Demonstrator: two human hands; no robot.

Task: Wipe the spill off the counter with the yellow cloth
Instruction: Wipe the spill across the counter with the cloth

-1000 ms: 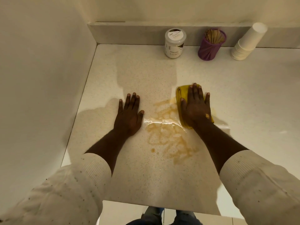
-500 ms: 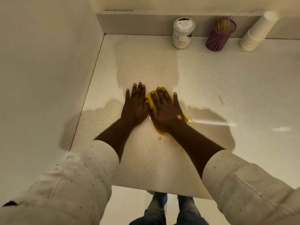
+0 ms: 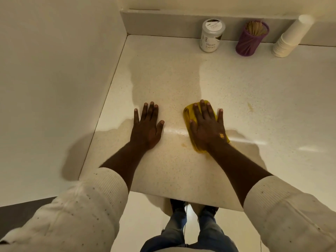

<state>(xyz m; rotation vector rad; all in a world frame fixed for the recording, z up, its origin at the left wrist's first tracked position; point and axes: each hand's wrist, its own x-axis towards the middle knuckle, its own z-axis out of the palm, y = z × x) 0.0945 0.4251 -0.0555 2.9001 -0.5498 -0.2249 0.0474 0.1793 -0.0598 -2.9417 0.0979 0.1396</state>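
Since half a second ago the right hand (image 3: 207, 128) has slid the cloth (image 3: 189, 113) rightward, away from the left hand (image 3: 146, 127); most of the brown spill is gone. Both hands lie flat with fingers spread, the right pressing the folded cloth on the surface (image 3: 181, 171), the left bare beside it. A wet streak (image 3: 179, 132) and small drops (image 3: 183, 144) remain between them, so overlapping strokes with even pressure should finish it. Open room lies right and far; the wall (image 3: 54, 88) closes the left.
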